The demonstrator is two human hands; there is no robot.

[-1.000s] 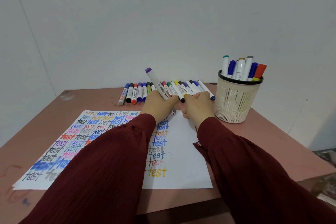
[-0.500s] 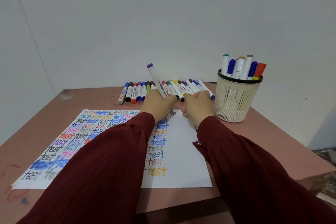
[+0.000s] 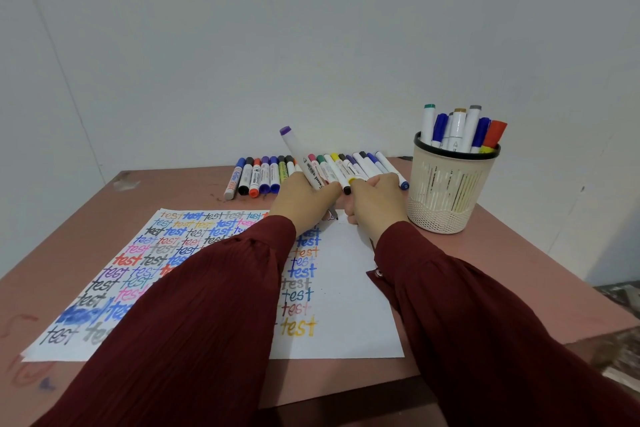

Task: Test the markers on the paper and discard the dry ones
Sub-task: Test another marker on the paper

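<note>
One purple-capped marker (image 3: 300, 159) touches the top of the paper (image 3: 346, 288), toward the far edge of the desk (image 3: 519, 270).

The left hand (image 3: 304, 201) grips this marker low on its barrel, tip down on the paper and cap end tilted up. The right hand (image 3: 377, 201) rests just beside it with curled fingers; I cannot tell whether they hold something. The marker looks light, stiff and smooth, so a hold near the tip should control it best. A row of markers (image 3: 256, 177) lies along the far edge, and a cup (image 3: 446, 191) of others stands toward the far right corner.
</note>
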